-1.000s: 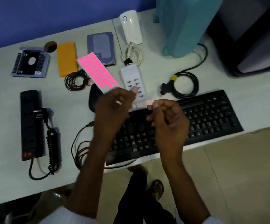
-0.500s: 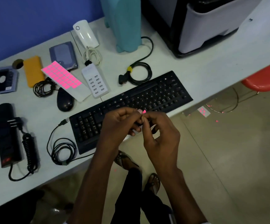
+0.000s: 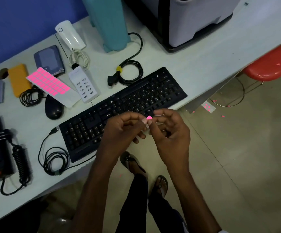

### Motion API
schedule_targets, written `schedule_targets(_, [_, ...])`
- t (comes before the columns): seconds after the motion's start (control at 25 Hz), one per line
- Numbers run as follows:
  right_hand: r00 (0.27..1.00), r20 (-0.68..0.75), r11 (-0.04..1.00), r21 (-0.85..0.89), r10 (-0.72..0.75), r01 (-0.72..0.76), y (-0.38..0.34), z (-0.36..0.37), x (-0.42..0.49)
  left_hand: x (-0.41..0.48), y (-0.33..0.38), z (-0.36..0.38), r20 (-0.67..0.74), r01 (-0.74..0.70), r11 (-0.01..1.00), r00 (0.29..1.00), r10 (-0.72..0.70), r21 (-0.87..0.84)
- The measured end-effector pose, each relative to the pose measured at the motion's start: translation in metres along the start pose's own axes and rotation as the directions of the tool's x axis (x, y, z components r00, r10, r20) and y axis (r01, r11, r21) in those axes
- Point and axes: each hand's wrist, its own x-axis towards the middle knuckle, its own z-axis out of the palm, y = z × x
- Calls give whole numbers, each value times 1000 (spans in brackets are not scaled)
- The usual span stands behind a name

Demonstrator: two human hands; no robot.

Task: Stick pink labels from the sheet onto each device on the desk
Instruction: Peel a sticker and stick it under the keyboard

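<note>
Pink label (image 3: 149,117) sits pinched between the fingertips of both hands, held just over the near edge of the black keyboard (image 3: 136,101). Left hand (image 3: 121,132) and right hand (image 3: 170,130) meet there, each grip closed on that small label. Back on the tabletop (image 3: 195,64), the label sheet (image 3: 52,86) lies flat between a black mouse (image 3: 54,107) and a white multi-port charger (image 3: 84,84), its near end bare of pink.

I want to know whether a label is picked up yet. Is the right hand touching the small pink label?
Touching. The head view shows the pink label pinched between fingertips of the right hand and the left hand, above the keyboard.
</note>
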Motion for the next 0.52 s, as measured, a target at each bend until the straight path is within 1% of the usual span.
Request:
schedule_targets(0.12, [995,73,995,-84,63,-57,10,-9,4,3,-6,-3,54,-22,990,998,15,138])
schedule_targets(0.2, [993,71,990,-116,95,-86,15,-11,4,7,-12,-10,73,-47,968,997,30,247])
schedule_targets(0.24, [992,51,988,-112,112,-106,17,-12,4,11,-19,-17,47,-69,936,997,56,344])
schedule_targets(0.28, [990,25,987,-93,136,-133,20,-14,4,18,-27,-25,2,-97,867,994,109,489])
schedule_targets(0.32, [986,-1,984,-65,164,-164,22,-15,5,26,-36,-35,-30,-115,752,984,176,650])
schedule_targets(0.36, [981,-17,980,-36,194,-195,23,-17,6,36,-46,-44,-25,-125,613,973,230,780])
schedule_targets(0.4, [975,-22,975,-15,220,-220,25,-19,6,45,-55,-51,5,-123,495,972,233,860])
schedule_targets(0.44, [971,-16,971,-2,238,-238,27,-20,5,53,-61,-56,31,-109,422,982,187,900])
schedule_targets(0.52, [965,1,964,15,264,-264,28,-20,4,65,-66,-60,64,-88,377,995,77,922])
